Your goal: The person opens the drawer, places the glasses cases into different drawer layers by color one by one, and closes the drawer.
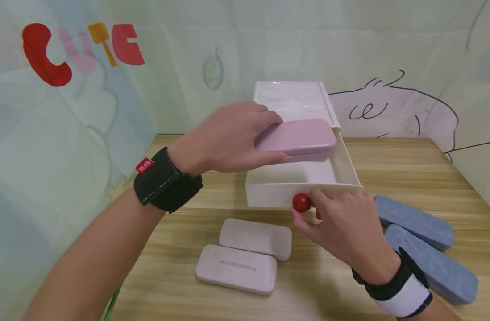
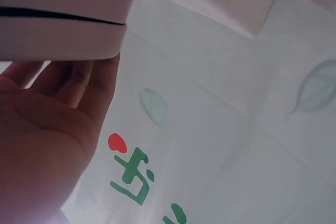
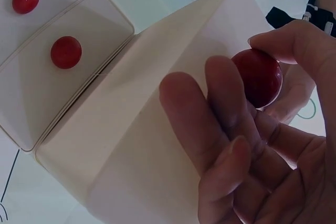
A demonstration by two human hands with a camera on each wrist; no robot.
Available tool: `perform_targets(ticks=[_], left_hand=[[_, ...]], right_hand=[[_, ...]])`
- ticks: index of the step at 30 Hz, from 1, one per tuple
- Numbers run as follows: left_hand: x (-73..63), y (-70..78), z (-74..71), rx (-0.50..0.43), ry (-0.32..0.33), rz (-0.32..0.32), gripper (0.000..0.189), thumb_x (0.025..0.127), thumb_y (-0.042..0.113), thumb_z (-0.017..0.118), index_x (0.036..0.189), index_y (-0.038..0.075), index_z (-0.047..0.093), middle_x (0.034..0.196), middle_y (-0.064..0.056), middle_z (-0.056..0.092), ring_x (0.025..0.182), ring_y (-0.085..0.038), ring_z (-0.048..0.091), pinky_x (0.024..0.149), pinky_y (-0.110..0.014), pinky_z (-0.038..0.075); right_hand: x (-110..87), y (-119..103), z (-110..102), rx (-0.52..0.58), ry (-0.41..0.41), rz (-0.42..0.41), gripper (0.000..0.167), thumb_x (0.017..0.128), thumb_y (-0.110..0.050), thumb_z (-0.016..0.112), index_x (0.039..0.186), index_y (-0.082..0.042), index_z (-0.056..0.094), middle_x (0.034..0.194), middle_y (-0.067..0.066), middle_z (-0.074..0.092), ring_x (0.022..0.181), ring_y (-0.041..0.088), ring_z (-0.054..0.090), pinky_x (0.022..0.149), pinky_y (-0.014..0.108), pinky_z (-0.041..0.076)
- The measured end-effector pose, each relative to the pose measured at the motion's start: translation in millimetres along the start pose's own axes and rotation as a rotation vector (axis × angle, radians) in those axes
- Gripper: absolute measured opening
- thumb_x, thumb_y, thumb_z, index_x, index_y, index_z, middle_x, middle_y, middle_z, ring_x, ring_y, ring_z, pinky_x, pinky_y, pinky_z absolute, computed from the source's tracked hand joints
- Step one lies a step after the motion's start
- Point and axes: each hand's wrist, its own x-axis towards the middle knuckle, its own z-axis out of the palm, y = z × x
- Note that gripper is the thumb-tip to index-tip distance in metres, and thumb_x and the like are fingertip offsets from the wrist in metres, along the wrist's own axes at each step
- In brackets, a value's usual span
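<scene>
My left hand (image 1: 233,138) grips one end of a pink glasses case (image 1: 301,138), thumb along its near side and fingers over the far side. The case is over a pulled-out white drawer (image 1: 269,194), overlapping its inside in the head view. In the left wrist view the pink case (image 2: 63,35) shows a dark seam along its side. My right hand (image 1: 345,227) pinches the round red knob (image 1: 301,203) on the drawer front between thumb and fingers. The right wrist view shows this knob (image 3: 257,78) between the fingertips.
The white cabinet (image 1: 289,98) stands at the back; two closed drawer fronts with red knobs (image 3: 66,52) show in the right wrist view. Two pale glasses cases (image 1: 236,269) lie in front on the wooden table (image 1: 160,276). Two blue cases (image 1: 433,263) lie to the right.
</scene>
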Motion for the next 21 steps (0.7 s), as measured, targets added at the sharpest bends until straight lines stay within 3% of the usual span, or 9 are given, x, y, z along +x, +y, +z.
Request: perform_targets(ticks=[7,11,21], left_hand=[[18.2,19.3,9.2,-0.029,-0.039,-0.032,0.064,0.087,0.067,0.064,0.129,0.019,0.064,0.103,0.004,0.065,0.09,-0.012,0.056,0.068,-0.028,0.047],[26.4,28.1,15.2,-0.052,-0.037,-0.032,0.058,0.087,0.066,0.066,0.122,0.019,0.065,0.097,0.005,0.062,0.088,-0.011,0.055,0.067,-0.027,0.047],[35.1,25.0,33.6,-0.128,-0.141,-0.062,0.041,0.087,0.053,0.073,0.11,0.02,0.066,0.093,0.007,0.066,0.086,-0.01,0.061,0.073,-0.027,0.052]], right_hand=[[-0.6,0.5,0.7,0.007,0.006,-0.002,0.026,0.078,-0.033,0.078,0.074,-0.013,0.062,0.054,-0.004,0.056,0.043,0.009,0.044,0.04,0.02,0.022],[-0.8,1.2,1.1,-0.002,0.022,-0.015,0.026,0.079,-0.033,0.075,0.071,-0.013,0.06,0.053,-0.004,0.055,0.041,0.01,0.043,0.039,0.02,0.021],[-1.0,2.8,0.7,-0.007,0.018,-0.016,0.026,0.079,-0.032,0.076,0.071,-0.013,0.06,0.052,-0.005,0.054,0.042,0.009,0.043,0.039,0.02,0.021]])
